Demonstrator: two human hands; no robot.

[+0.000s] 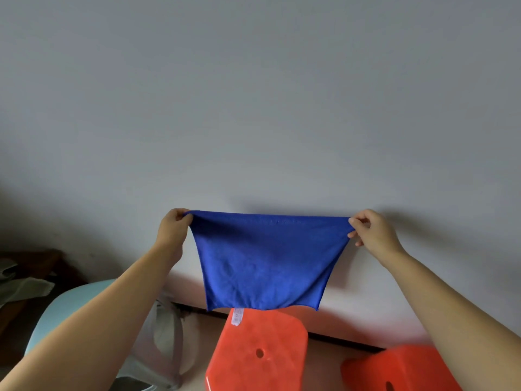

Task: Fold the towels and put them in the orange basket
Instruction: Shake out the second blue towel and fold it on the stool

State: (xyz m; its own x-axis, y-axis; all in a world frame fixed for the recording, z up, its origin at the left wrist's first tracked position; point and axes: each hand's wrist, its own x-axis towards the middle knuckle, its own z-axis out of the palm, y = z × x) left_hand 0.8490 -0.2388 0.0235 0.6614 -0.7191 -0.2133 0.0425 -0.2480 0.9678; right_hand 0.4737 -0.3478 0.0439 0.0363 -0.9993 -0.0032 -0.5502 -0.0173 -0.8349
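I hold the blue towel (265,261) up flat before the grey wall (253,94) — my left hand (173,230) and right hand (372,230) each pinching a top corner — its hem hanging just above an orange stool (253,354).

Two orange stools (258,351) (400,368) crowd the floor below; open air above.

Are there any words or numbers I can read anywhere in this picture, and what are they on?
Nothing here can be read.
White tag at the bottom edge of the blue towel: it has faint print, too small and blurred to read.
Orange stool below the towel: no writing visible.
Second orange stool: no writing visible.
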